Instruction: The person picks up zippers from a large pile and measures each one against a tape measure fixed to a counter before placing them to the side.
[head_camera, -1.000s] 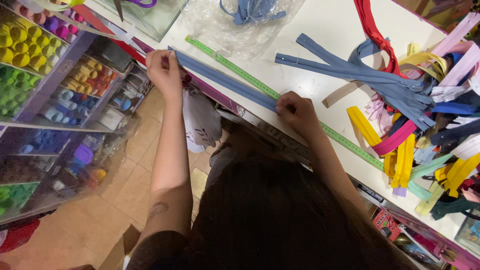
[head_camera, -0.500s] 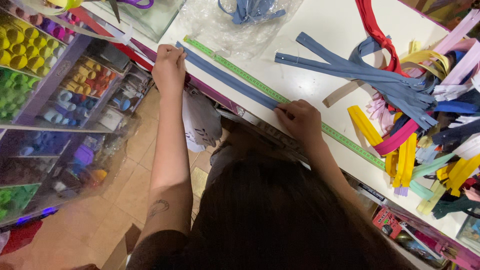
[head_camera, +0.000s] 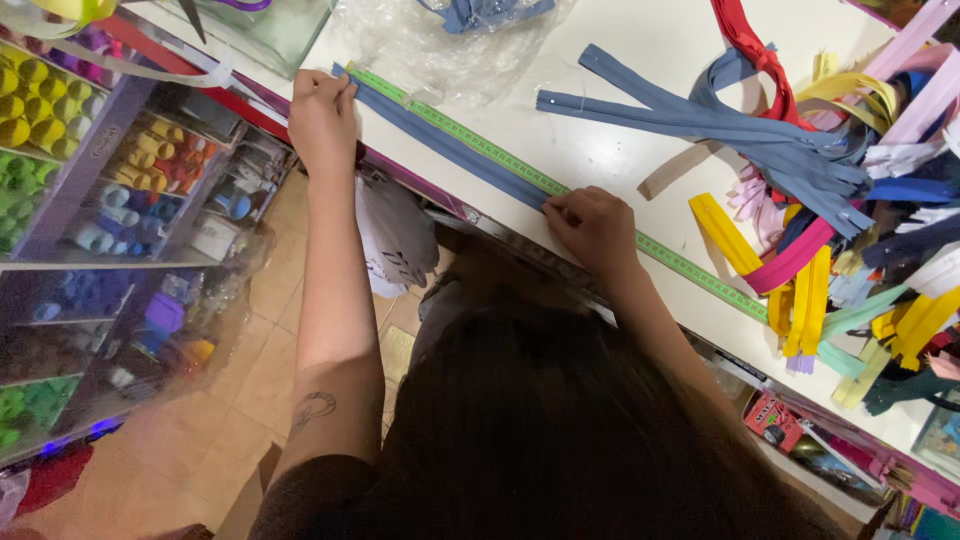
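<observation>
Here, a blue-grey zipper (head_camera: 455, 150) stretched flat along a green measuring tape (head_camera: 560, 190) at the near edge of the white tabletop (head_camera: 620, 40). Light, limp and floppy by the look of it, probably best held at both ends. Left hand (head_camera: 322, 112) pinning the far end under pressed-together fingers, arm extended; right hand (head_camera: 592, 228) pinching the near end against the tape, wrist bent. Beyond, a heap of coloured zippers (head_camera: 850, 200), crumpled clear plastic (head_camera: 440, 50), and shelves of thread spools (head_camera: 100, 180) below.
</observation>
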